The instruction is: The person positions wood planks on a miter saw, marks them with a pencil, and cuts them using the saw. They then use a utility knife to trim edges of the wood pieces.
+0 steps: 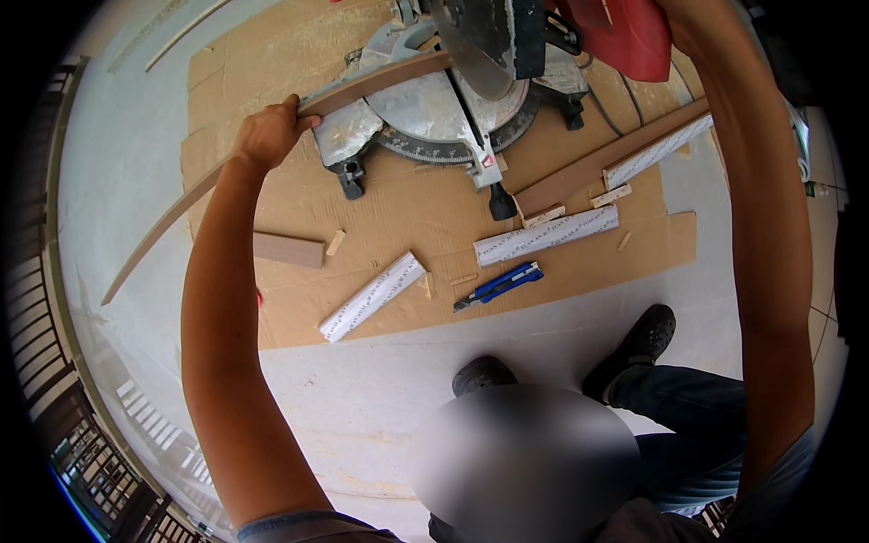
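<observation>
My left hand grips a long brown wooden strip, thumb on its near side. The strip lies along the fence of a miter saw and runs out past my hand to the lower left. Its right end reaches the round blade, where the blade and guard hide the rest. At the top right, beside the saw's red housing, only the base of my right hand shows. The picture's edge cuts off its fingers, so their grip is hidden.
Flattened cardboard lies under the saw. On it are a blue utility knife, white-wrapped offcuts, a brown offcut, a longer brown board and small wood scraps. A cable runs right of the saw. My shoes stand close by.
</observation>
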Demonstrator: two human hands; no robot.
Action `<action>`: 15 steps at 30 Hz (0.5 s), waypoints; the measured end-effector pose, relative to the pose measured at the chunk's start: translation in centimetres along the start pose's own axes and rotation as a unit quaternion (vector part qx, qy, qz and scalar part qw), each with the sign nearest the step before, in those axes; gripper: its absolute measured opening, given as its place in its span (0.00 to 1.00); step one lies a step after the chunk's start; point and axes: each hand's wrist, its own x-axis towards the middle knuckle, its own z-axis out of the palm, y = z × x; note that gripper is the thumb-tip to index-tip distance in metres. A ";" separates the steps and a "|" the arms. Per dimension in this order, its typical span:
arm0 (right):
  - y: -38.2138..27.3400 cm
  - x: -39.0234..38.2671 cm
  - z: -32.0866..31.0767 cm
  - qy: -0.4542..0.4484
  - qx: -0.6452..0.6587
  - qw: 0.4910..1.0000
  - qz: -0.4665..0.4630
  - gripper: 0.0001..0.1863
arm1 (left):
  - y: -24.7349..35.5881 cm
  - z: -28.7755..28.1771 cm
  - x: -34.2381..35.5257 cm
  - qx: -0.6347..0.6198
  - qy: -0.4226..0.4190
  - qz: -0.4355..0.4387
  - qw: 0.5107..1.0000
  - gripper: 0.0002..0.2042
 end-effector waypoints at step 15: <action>0.6 -2.5 -0.1 0.020 -0.011 1.000 -0.007 0.14 | 0.6 -0.2 0.5 -0.005 -0.004 0.007 1.000 0.26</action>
